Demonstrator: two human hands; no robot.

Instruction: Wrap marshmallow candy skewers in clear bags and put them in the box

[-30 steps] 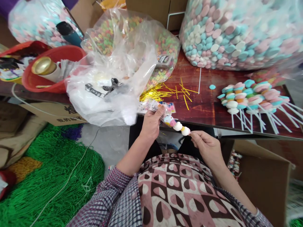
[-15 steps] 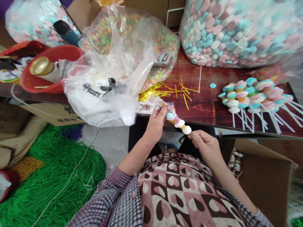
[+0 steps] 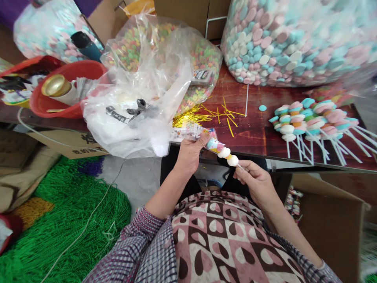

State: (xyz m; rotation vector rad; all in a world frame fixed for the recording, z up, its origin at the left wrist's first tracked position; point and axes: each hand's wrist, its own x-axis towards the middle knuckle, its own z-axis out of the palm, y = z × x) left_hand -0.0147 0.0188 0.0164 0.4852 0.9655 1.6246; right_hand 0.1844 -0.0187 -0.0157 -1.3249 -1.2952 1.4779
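Note:
Between my hands, a marshmallow skewer [image 3: 224,152] slants down to the right over the table's front edge. Its upper part is inside a printed clear plastic bag [image 3: 216,144], while two white pieces at the lower end stand outside it. My left hand [image 3: 190,153] pinches the bag between thumb and fingers. My right hand [image 3: 255,177] is closed on the skewer's thin white stick just below the last white piece. More marshmallow skewers [image 3: 318,122] lie piled at the right of the table, sticks toward me. Gold twist ties [image 3: 191,117] lie just beyond my left hand.
A big bag of marshmallows [image 3: 282,51] stands at the back right. Bags of colourful rings [image 3: 203,59], crumpled plastic [image 3: 129,122] and a red basin [image 3: 38,98] fill the left. One loose stick [image 3: 246,100] and a blue marshmallow [image 3: 262,108] lie mid-table. An open carton [image 3: 330,224] stands below right.
The marshmallow skewer sits slightly deeper in the bag. My right hand has slid a little down the stick, and more of the stick shows.

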